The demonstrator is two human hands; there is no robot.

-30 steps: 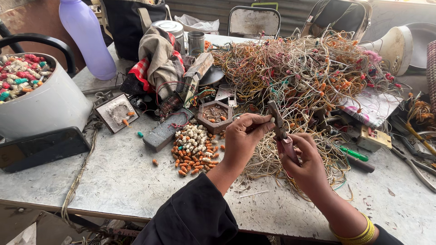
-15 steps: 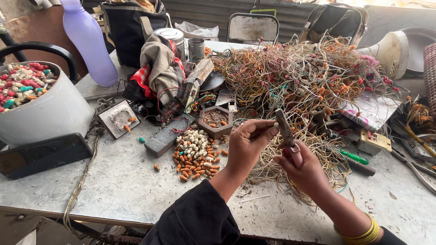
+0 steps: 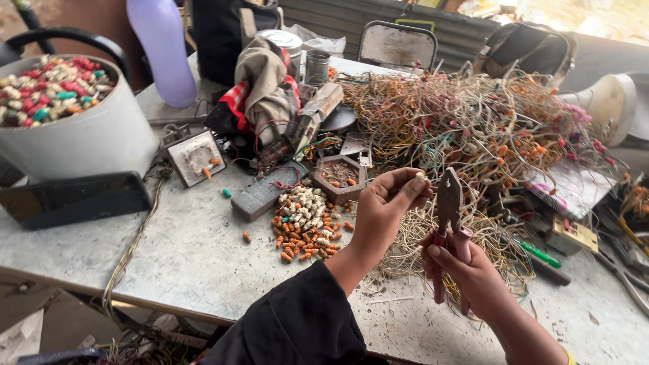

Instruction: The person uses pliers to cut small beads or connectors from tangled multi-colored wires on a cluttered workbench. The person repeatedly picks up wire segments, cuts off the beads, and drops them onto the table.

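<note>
We see the left hand (image 3: 387,209) raised above the middle of the bench (image 3: 189,250), its thumb and fingers pinched shut on a small pale connector (image 3: 421,177). Just beside it, the right hand (image 3: 466,274) is wrapped tight around the pinkish handles of a pair of pliers (image 3: 448,223), whose nose points up with its jaws nearly closed. A tangle of wires (image 3: 473,128) spreads toward the far right edge, and a heap of orange and white connectors (image 3: 304,223) lies left of the hands.
</note>
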